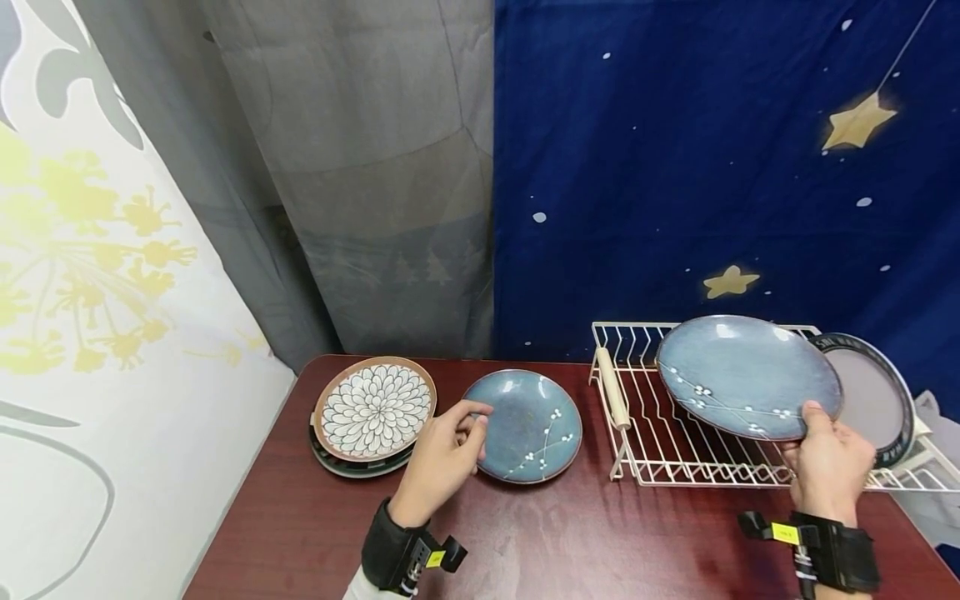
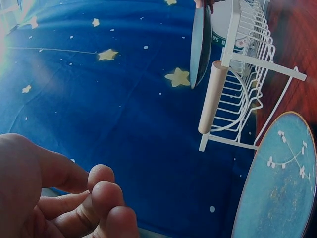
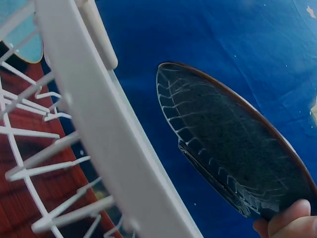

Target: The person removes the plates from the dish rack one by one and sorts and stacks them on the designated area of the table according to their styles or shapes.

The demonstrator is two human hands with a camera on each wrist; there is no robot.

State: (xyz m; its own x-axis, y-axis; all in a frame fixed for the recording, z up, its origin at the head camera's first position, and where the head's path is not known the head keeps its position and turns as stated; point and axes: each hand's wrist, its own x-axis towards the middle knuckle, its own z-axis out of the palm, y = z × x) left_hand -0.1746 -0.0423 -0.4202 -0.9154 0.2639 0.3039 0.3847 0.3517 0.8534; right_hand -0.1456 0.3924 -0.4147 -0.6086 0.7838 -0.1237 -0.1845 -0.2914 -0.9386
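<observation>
My right hand grips the near right rim of a blue plate with white blossoms, holding it tilted above the white dish rack. Its dark underside shows in the right wrist view, where fingers pinch the rim. A second blue blossom plate lies face up on the table. By that plate's left edge hovers my left hand, its fingers loosely bent and nothing held. The left wrist view has its fingertips well apart from the table plate.
At the table's left, a petal-patterned plate lies on a darker plate. A dark-rimmed grey plate leans at the rack's right end. The rack has a wooden handle on its left. Curtains hang behind the table.
</observation>
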